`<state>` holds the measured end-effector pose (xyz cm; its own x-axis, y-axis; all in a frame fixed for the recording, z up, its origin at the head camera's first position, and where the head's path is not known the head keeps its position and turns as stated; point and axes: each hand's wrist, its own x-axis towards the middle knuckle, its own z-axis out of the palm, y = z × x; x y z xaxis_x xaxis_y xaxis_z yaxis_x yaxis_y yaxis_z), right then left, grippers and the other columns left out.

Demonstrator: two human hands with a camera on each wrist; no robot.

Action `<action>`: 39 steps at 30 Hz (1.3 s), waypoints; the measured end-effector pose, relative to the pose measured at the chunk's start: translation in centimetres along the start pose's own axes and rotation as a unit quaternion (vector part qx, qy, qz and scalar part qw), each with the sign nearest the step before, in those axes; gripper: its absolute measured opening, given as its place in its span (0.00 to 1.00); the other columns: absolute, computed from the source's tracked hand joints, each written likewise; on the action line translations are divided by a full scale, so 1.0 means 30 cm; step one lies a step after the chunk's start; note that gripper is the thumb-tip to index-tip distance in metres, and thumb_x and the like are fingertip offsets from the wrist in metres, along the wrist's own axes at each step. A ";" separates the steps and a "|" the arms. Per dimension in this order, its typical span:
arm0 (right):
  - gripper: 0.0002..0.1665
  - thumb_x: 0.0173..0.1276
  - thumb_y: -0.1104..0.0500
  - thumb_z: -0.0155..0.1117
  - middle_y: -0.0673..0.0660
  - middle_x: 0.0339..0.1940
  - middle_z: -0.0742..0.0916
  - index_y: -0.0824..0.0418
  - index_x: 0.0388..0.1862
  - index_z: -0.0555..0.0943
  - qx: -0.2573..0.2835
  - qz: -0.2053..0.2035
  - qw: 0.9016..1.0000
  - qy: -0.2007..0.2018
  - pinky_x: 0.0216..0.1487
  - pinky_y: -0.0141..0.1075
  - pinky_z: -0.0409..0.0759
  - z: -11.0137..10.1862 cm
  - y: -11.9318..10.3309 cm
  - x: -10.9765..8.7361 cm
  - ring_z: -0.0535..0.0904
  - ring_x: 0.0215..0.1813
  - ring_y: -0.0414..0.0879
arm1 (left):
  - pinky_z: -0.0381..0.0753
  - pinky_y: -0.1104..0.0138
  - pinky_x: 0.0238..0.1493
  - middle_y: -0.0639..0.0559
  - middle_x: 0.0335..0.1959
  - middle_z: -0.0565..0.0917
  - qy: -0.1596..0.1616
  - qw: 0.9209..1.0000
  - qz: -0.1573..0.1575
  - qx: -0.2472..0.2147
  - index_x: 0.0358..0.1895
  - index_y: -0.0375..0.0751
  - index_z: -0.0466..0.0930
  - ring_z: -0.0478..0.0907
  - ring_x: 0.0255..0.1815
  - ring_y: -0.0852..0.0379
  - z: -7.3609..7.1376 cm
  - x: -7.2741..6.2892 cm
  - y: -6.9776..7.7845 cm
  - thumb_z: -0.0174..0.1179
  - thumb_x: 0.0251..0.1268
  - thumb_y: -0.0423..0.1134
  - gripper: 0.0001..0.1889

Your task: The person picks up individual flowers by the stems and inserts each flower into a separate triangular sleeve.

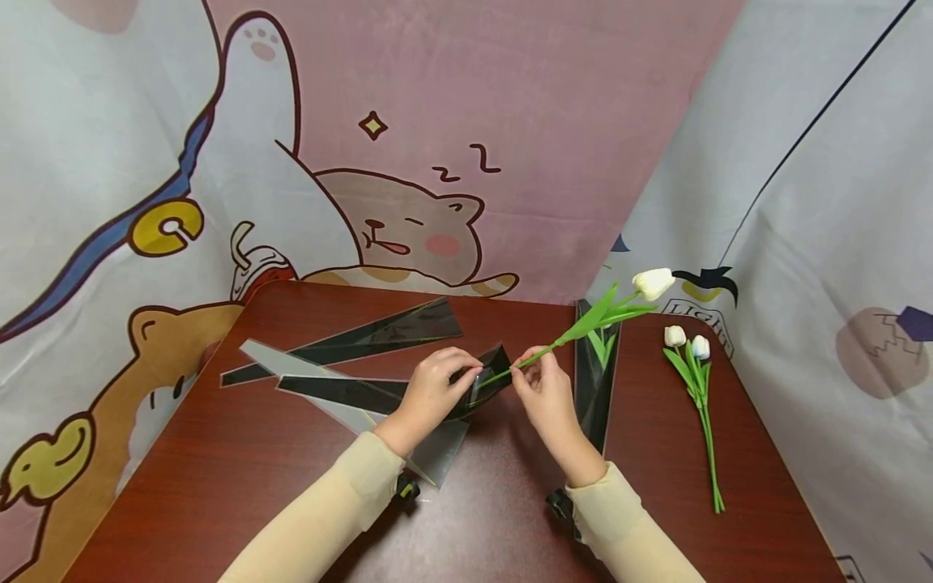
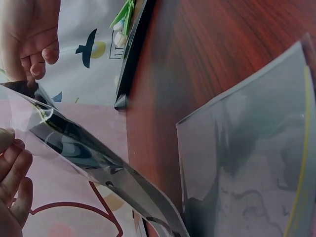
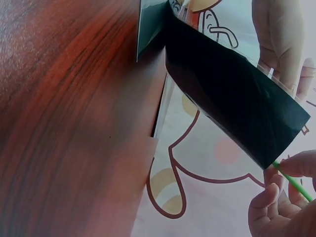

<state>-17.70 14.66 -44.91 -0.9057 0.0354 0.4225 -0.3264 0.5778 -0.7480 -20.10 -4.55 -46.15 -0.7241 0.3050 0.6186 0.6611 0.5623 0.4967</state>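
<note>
A white artificial tulip [image 1: 653,282] with green leaves slants up to the right. My right hand [image 1: 543,393] pinches its green stem [image 3: 296,185] between thumb and fingers. The stem's lower end lies inside the mouth of a black-and-clear flower sleeve [image 1: 342,390]. With thumb and fingertips, my left hand [image 1: 437,385] pinches that sleeve at its open edge. In the left wrist view the sleeve [image 2: 94,148] stretches away from the hands, its clear front showing the dark back. The right wrist view shows the sleeve's black back [image 3: 232,94], raised above the table.
A grey sleeve [image 1: 437,453] and another black sleeve [image 1: 386,334] lie on the brown table [image 1: 496,518] at left. Right of my right hand lies a black sleeve [image 1: 594,397] with green leaves in it. Two more tulips [image 1: 701,393] lie at the far right. Printed cloth [image 1: 554,146] hangs behind.
</note>
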 end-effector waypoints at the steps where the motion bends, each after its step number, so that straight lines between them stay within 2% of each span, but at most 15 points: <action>1: 0.09 0.63 0.65 0.62 0.51 0.30 0.84 0.59 0.40 0.74 0.003 0.003 1.000 -0.001 0.24 0.28 0.69 -0.001 0.001 0.000 0.71 0.25 0.39 | 0.80 0.70 0.47 0.58 0.35 0.84 0.001 1.000 0.002 0.000 0.36 0.47 0.86 0.80 0.41 0.63 0.001 0.000 -0.001 0.64 0.61 0.39 0.04; 6: 0.04 0.67 0.63 0.59 0.53 0.33 0.81 0.59 0.40 0.77 0.015 0.017 1.000 -0.017 0.28 0.29 0.72 -0.005 0.001 0.002 0.73 0.30 0.41 | 0.81 0.68 0.46 0.57 0.35 0.84 0.007 1.000 0.007 0.000 0.36 0.47 0.86 0.81 0.41 0.61 0.003 0.000 0.000 0.65 0.60 0.39 0.04; 9: 0.05 0.65 0.65 0.60 0.55 0.32 0.79 0.61 0.40 0.77 0.017 0.021 0.999 -0.025 0.29 0.29 0.72 -0.004 0.002 0.002 0.73 0.30 0.42 | 0.81 0.68 0.46 0.57 0.36 0.84 0.004 1.000 0.003 0.000 0.36 0.47 0.86 0.81 0.41 0.61 0.002 -0.001 0.002 0.65 0.60 0.39 0.04; 16: 0.09 0.63 0.66 0.63 0.55 0.27 0.81 0.60 0.42 0.75 0.044 0.049 0.998 -0.024 0.24 0.28 0.69 -0.005 -0.001 -0.001 0.73 0.27 0.43 | 0.80 0.69 0.45 0.58 0.36 0.84 0.001 1.000 -0.007 0.000 0.36 0.47 0.86 0.80 0.41 0.62 0.003 -0.001 0.006 0.65 0.60 0.39 0.04; 24: 0.03 0.67 0.63 0.58 0.56 0.34 0.80 0.60 0.39 0.76 0.068 0.051 0.996 -0.016 0.29 0.29 0.71 -0.003 0.004 -0.001 0.73 0.30 0.44 | 0.80 0.70 0.46 0.59 0.36 0.84 0.001 1.000 -0.013 -0.002 0.36 0.48 0.86 0.80 0.41 0.63 0.006 -0.003 0.003 0.64 0.61 0.39 0.03; 30: 0.07 0.63 0.67 0.61 0.57 0.32 0.81 0.62 0.40 0.76 0.081 0.049 0.995 -0.023 0.27 0.27 0.70 0.002 0.011 -0.001 0.72 0.29 0.43 | 0.80 0.70 0.46 0.58 0.36 0.84 -0.006 1.000 -0.019 -0.006 0.37 0.48 0.86 0.80 0.42 0.63 0.006 -0.006 0.004 0.64 0.61 0.40 0.04; 34: 0.09 0.62 0.67 0.64 0.58 0.30 0.83 0.63 0.41 0.76 0.085 0.063 0.994 -0.025 0.26 0.26 0.68 0.004 0.011 -0.002 0.72 0.28 0.44 | 0.80 0.70 0.46 0.58 0.36 0.84 -0.005 1.000 -0.020 -0.005 0.37 0.48 0.86 0.80 0.41 0.63 0.007 -0.006 0.004 0.64 0.61 0.40 0.04; 39: 0.08 0.63 0.67 0.63 0.61 0.29 0.81 0.68 0.40 0.78 0.078 0.076 0.993 -0.035 0.27 0.26 0.67 -0.015 -0.038 -0.006 0.72 0.29 0.48 | 0.80 0.70 0.46 0.58 0.36 0.84 -0.001 1.000 -0.017 -0.008 0.36 0.48 0.86 0.80 0.41 0.63 0.008 -0.006 0.002 0.65 0.59 0.38 0.03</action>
<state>-17.04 14.36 -43.91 -0.9625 0.0539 0.2657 -0.2167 0.4363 -0.8733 -19.98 -4.37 -46.37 -0.7464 0.2880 0.5999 0.6393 0.5605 0.5264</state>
